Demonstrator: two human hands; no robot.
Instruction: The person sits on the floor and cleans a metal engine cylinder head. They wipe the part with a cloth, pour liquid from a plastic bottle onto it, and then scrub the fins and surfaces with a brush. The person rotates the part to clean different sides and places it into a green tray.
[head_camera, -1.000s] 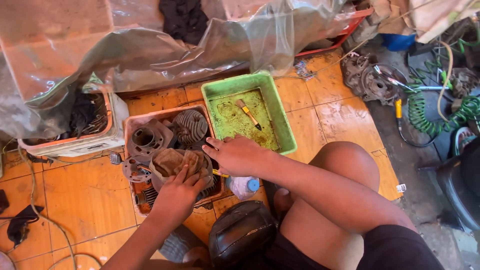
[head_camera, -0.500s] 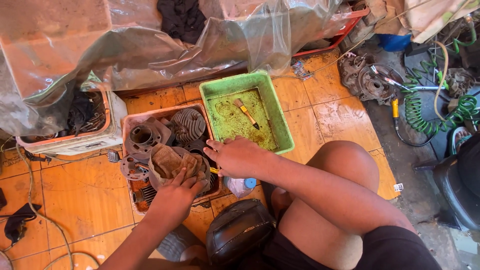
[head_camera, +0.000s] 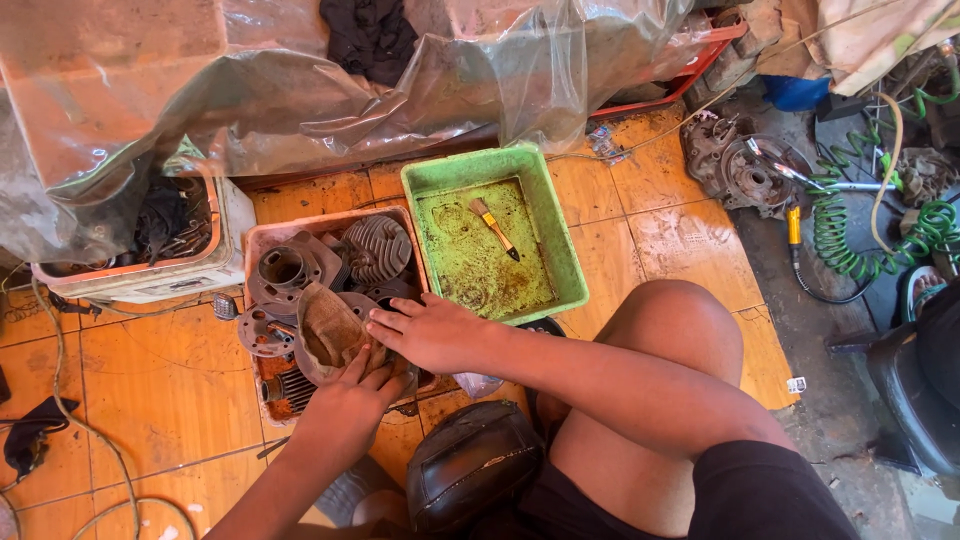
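Now, line by line:
Left hand (head_camera: 345, 405): fingers spread and curled over the near edge of a brown rag (head_camera: 330, 335), gripping it; against the frame half a second back it sits in much the same place, the wrist turned a little.
Right hand (head_camera: 430, 330): fingers pressed flat, not clenched, on the rag's right side, fingertips touching the cloth; it has slid slightly toward the left hand since the earlier frame.
Rag: lies under both sets of fingers, draped over metal parts in a pink tray (head_camera: 262, 238) on the floor.
Beyond the fingertips: a finned cylinder (head_camera: 378, 248) and a round casing (head_camera: 285, 272), unmoved.
Right of the fingers: a green tray (head_camera: 560, 265) holding a brush (head_camera: 494, 228), just beside the pink tray, as before.
Below the wrists: a black seat (head_camera: 470, 470).
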